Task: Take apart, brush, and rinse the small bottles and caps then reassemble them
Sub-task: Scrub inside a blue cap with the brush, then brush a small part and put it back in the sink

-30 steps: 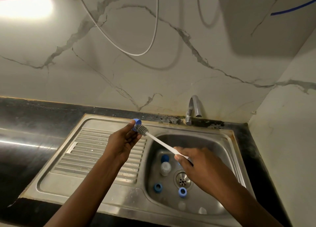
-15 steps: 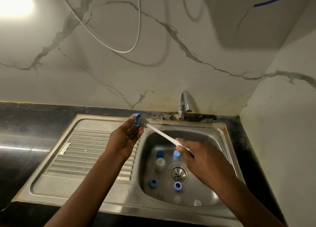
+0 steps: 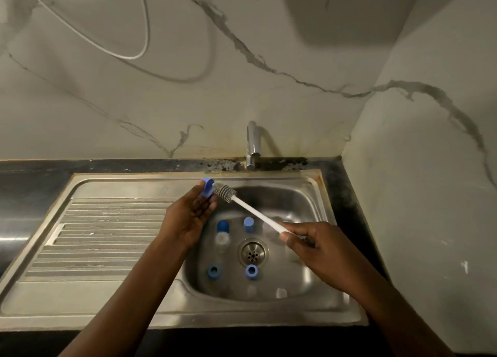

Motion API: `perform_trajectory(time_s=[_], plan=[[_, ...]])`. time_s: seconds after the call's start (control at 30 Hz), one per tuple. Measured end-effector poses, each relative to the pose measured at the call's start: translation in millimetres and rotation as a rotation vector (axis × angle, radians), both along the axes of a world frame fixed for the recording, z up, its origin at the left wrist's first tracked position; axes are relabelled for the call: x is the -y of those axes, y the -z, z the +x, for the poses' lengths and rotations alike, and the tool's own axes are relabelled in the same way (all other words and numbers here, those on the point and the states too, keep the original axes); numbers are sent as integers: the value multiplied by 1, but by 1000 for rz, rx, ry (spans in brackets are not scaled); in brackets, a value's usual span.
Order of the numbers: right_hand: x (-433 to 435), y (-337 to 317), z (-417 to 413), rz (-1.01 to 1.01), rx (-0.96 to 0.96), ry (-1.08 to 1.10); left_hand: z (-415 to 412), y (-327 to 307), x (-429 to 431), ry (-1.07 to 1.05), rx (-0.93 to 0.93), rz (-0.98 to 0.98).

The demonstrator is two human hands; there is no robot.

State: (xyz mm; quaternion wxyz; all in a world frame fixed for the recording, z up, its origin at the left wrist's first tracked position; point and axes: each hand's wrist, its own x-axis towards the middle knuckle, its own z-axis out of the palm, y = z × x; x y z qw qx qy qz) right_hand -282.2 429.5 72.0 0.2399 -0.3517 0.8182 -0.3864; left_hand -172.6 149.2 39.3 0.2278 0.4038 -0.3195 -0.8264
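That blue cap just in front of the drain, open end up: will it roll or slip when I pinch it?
Probably won't roll: the blue cap stands on end, opening up. Likely slippery: smooth plastic on the steel sink, wetness unclear. Looks small and light, so a nudge may skate it into the drain.

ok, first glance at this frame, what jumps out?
Mid-frame, the left hand pinches a blue cap while the right hand holds a white-handled brush, its bristle head against that cap. Below them, loose caps and a clear bottle lie around the drain in the sink.
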Motion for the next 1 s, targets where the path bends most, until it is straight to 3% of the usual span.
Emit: perform_trajectory(time_s=[0.37,1.0], plan=[[-58,34,-16,-7,34,168,-35,94,-65,276,186,-89],[-107,95,-34,121,173,219,-96,243,-139,850,821,-817]])
